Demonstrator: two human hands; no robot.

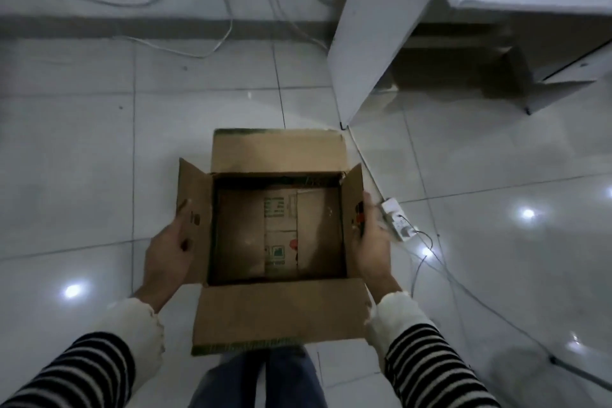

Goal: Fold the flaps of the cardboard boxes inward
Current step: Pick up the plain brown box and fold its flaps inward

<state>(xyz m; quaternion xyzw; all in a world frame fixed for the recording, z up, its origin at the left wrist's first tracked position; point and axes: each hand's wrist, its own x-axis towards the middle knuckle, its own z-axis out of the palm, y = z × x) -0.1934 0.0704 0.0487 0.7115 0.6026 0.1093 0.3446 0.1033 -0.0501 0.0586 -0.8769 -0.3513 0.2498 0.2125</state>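
An open brown cardboard box (278,232) is held above the tiled floor, its inside empty. All its flaps are spread outward: the far flap (278,151), the near flap (281,311), the left flap (193,205) and the right flap (354,199). My left hand (170,252) grips the left flap, thumb on its inner face. Around the right flap closes my right hand (372,242), fingers curled over its edge.
A white power strip (397,219) with plugged cables lies on the floor just right of the box. A white desk panel (374,30) stands at the back right. Loose cables run along the far wall. My legs are below the box.
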